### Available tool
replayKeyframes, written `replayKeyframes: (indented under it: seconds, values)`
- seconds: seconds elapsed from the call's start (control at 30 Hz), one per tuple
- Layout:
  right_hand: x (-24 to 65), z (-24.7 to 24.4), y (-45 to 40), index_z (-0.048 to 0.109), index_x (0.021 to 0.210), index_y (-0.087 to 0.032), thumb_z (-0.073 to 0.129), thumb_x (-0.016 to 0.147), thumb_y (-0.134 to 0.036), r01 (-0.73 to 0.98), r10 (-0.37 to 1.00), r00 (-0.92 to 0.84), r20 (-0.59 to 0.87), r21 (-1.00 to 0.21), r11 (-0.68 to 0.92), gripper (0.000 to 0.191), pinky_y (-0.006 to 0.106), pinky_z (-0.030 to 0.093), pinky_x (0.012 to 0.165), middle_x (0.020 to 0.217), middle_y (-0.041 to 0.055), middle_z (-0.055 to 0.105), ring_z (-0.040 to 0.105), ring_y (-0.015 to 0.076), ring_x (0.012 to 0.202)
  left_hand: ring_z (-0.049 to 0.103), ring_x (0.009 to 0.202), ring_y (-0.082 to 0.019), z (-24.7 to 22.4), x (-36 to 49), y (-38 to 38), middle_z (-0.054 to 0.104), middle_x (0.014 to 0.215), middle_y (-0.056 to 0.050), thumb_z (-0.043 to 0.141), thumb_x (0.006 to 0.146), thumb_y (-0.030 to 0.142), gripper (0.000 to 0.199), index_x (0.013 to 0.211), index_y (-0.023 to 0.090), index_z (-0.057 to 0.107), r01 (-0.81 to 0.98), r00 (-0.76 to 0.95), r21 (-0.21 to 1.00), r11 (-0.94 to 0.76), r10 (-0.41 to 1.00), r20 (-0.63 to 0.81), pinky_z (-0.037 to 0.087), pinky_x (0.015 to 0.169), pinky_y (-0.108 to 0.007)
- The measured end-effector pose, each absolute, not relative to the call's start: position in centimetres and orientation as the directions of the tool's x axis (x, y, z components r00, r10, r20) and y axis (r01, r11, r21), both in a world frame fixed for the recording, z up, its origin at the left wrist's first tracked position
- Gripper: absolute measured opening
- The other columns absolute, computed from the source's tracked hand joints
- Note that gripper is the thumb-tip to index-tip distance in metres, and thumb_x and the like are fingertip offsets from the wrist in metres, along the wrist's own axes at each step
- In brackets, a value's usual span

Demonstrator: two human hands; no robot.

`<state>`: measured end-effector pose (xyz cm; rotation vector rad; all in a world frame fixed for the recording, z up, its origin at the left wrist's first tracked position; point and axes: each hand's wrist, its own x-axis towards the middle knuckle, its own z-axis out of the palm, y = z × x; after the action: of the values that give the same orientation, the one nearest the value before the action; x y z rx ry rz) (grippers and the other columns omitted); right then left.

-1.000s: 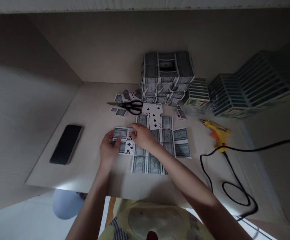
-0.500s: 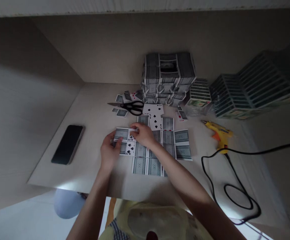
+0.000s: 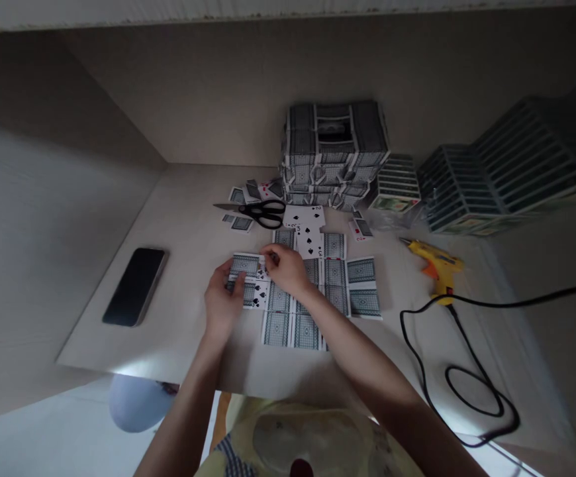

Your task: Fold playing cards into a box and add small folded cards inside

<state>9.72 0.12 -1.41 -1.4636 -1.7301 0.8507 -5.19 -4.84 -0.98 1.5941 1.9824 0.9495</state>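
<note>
Playing cards (image 3: 306,330), left hand (image 3: 223,301) gripping one card (image 3: 245,265), right hand (image 3: 288,271) at its edge, grip unclear, legible spade two (image 3: 306,216), spade three (image 3: 310,244)

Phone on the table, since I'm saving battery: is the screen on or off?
It looks off: the phone lies flat on the table, its upward face black with no lit display.

we see grey-green patterned backs with white borders on the laid-out cards (image 3: 277,328), and black spades on the white face-up cards (image 3: 309,242). the far box (image 3: 302,132) carries dark grey patterning with white edges. far right, the slatted boxes (image 3: 521,156) are striped pale over dark. right, we have a yellow glue gun (image 3: 435,263) with orange trigger (image 3: 430,270) and black cord (image 3: 516,294); left, a black-screened phone (image 3: 136,287); beneath, a pale greyish-beige counter (image 3: 189,218).
</note>
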Motion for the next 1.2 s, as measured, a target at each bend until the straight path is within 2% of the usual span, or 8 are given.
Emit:
replayKeyframes:
  seconds: [0.27,0.37,0.43,0.6,0.7,0.77,0.87,1.2]
  values:
    - [9.9,-1.4,0.0,0.061,0.087,-0.017,0.041,0.074,-0.005,0.471,0.991,-0.023,0.129,-0.873,0.125,0.027,0.025,0.047,0.074,0.087,0.0019,0.067,0.061,0.0132,0.078,0.06,0.079,-0.015,-0.4,-4.5,-4.9,0.063,0.096,-0.006,0.055,0.076,0.035,0.042,0.114,0.017,0.052,0.597,-0.257,0.794,0.114,0.965,0.054,0.049,0.066,-0.024]
    - [10.4,0.4,-0.7,0.059,0.095,-0.017,0.042,0.077,-0.01,0.532,0.993,-0.046,0.105,-0.839,0.113,0.025,0.027,0.048,0.074,0.09,0.004,0.065,0.061,0.0145,0.078,0.058,0.065,-0.013,-0.6,-4.4,-4.8,0.061,0.08,-0.002,0.057,0.074,0.038,0.051,0.119,0.016,0.048,0.577,-0.274,0.799,0.17,0.962,-0.007,0.047,0.057,-0.022]
    - [10.9,2.1,-1.9,0.056,0.106,-0.015,0.043,0.081,-0.014,0.607,0.985,-0.126,0.117,-0.776,0.17,0.028,0.029,0.049,0.075,0.096,0.0071,0.063,0.06,0.0161,0.081,0.056,0.059,-0.012,-0.5,-4.4,-4.8,0.058,0.071,0.0,0.058,0.072,0.039,0.058,0.123,0.015,0.044,0.584,-0.274,0.787,0.199,0.961,-0.039,0.045,0.054,-0.022]
    - [13.1,3.7,-6.0,0.054,0.115,-0.013,0.043,0.085,-0.022,0.746,0.927,-0.361,0.102,-0.565,0.352,0.033,0.039,0.043,0.093,0.118,0.0133,0.056,0.049,0.0236,0.113,0.056,0.057,-0.013,0.5,-4.6,-4.2,0.06,0.067,0.001,0.057,0.07,0.043,0.05,0.111,0.015,0.055,0.671,-0.204,0.699,0.248,0.968,-0.147,0.042,0.054,-0.022]
    - [14.4,1.8,-7.4,0.048,0.125,-0.011,0.046,0.086,-0.031,0.764,0.895,-0.428,0.125,-0.48,0.432,0.044,0.046,0.029,0.107,0.136,0.0144,0.041,0.026,0.027,0.132,0.056,0.056,-0.013,0.9,-4.8,-3.8,0.062,0.067,0.0,0.054,0.071,0.045,0.04,0.098,0.015,0.058,0.69,-0.184,0.671,0.271,0.962,-0.2,0.041,0.053,-0.022]
    - [14.9,0.5,-7.6,0.043,0.13,-0.012,0.043,0.087,-0.036,0.759,0.878,-0.456,0.145,-0.452,0.469,0.049,0.047,0.023,0.11,0.142,0.0119,0.035,0.019,0.0257,0.135,0.057,0.058,-0.014,1.0,-4.9,-3.6,0.063,0.068,-0.001,0.049,0.075,0.048,0.036,0.09,0.016,0.057,0.735,-0.162,0.628,0.256,0.966,-0.204,0.04,0.053,-0.022]
    - [14.9,-0.5,-7.3,0.039,0.133,-0.011,0.039,0.088,-0.039,0.768,0.876,-0.454,0.162,-0.426,0.477,0.052,0.046,0.019,0.112,0.144,0.0103,0.032,0.017,0.0243,0.136,0.058,0.059,-0.015,1.1,-5.0,-3.2,0.063,0.068,-0.002,0.042,0.08,0.049,0.034,0.085,0.018,0.056,0.828,-0.121,0.518,0.215,0.97,-0.211,0.039,0.053,-0.022]
    - [13.0,-0.3,-6.1,0.031,0.137,-0.008,0.037,0.089,-0.04,0.755,0.891,-0.408,0.2,-0.474,0.453,0.059,0.044,0.021,0.112,0.144,0.0123,0.03,0.017,0.023,0.136,0.064,0.074,-0.023,1.4,-5.1,-2.1,0.068,0.081,-0.01,0.025,0.09,0.041,0.035,0.098,0.017,0.049,0.96,-0.09,0.243,0.141,0.973,-0.213,0.04,0.058,-0.027]
